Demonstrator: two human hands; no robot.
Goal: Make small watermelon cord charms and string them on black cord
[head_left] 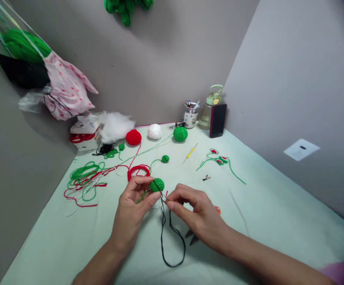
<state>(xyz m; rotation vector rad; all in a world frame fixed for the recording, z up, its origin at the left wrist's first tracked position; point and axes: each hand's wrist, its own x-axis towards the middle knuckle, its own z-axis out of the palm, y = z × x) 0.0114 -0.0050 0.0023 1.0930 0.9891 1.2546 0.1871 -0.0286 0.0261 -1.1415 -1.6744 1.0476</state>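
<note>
My left hand point(132, 208) is closed round a small green crocheted piece point(156, 185), held between thumb and fingertips just above the table. My right hand point(194, 211) pinches a black thread point(172, 233) right beside the green piece, perhaps with a needle that is too small to make out. The thread runs from the green piece and hangs down in a long loop to the table point(263, 221). A pair of scissors point(192, 236) lies half hidden under my right hand, an orange handle point(217, 209) showing behind it.
Tangled green and red yarn point(85, 182) lies at the left. Red point(133, 137), white point(154, 131) and green point(180, 133) yarn balls, white stuffing point(114, 126), a pen cup point(191, 114), bottle point(210, 107) and phone point(218, 120) stand at the back. A yellow hook point(191, 152) and small crocheted pieces point(219, 159) lie mid-table.
</note>
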